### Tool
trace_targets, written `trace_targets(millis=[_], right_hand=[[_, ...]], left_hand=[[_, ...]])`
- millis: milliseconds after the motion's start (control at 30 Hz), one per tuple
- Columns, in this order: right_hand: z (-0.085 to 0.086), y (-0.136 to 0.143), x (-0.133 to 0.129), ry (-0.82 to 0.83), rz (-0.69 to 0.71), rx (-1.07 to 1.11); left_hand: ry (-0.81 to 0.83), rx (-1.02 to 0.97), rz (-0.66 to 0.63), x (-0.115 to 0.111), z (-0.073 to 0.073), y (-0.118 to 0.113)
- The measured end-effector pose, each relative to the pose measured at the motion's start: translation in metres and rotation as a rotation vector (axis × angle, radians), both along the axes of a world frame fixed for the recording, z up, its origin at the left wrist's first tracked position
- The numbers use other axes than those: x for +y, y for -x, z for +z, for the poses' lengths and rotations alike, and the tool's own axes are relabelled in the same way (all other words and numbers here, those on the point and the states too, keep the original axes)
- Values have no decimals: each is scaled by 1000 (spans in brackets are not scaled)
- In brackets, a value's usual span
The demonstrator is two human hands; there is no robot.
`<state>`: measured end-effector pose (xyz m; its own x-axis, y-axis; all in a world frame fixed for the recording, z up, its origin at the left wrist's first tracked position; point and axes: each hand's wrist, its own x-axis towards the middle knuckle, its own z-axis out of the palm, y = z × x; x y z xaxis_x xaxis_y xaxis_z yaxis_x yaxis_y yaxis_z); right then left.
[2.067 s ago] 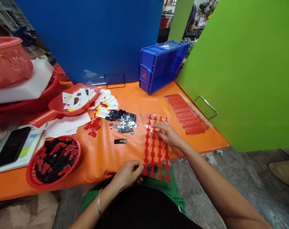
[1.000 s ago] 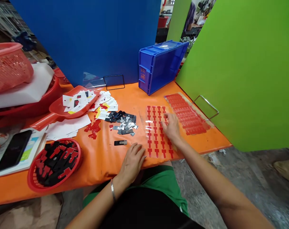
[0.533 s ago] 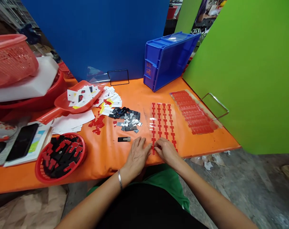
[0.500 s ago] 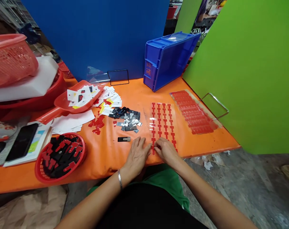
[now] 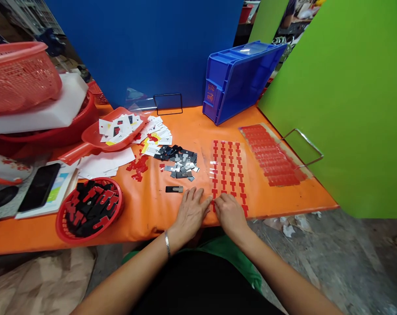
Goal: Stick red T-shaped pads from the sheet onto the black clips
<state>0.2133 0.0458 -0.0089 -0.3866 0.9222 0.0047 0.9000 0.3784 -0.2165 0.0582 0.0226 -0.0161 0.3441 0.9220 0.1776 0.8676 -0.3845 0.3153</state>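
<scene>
A clear sheet with rows of red T-shaped pieces [image 5: 231,166] lies on the orange table near its front edge. My left hand [image 5: 192,212] rests flat, fingers spread, at the sheet's lower left corner. Fingers of my right hand [image 5: 229,213] are pressed together over the lower left red pieces; what they pinch, if anything, is hidden. One black piece with a metal clip [image 5: 174,189] lies just left of my left hand. Beyond it is a pile of black and silver pieces [image 5: 182,164]. Loose red pieces [image 5: 138,167] lie left of the pile.
A red basket [image 5: 121,199] of black and red pieces stands at the left front, beside a phone [image 5: 39,187]. A red dustpan [image 5: 96,139] holds cards. Behind stands a blue crate [image 5: 214,74]; another red sheet [image 5: 272,155] lies right. Green and blue panels border the table.
The whole view has shifted slightly, so the table things appear further right. My right hand's fingers are a little more closed together over the sheet; my left hand stays at its corner.
</scene>
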Motion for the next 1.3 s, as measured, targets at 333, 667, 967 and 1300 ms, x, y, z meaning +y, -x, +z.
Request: trace_targets(millis=[333, 667, 967, 1300], right_hand=[[6, -17, 16, 344, -90, 605], [16, -23, 12, 624, -249, 1094], [6, -19, 11, 638, -269, 1095], [14, -24, 13, 691, -254, 1066]], left_hand=[[5, 76, -2, 0, -2, 2], [51, -145, -39, 11, 6, 27], [67, -55, 344, 33, 1, 102], [329, -691, 420, 29, 27, 66]])
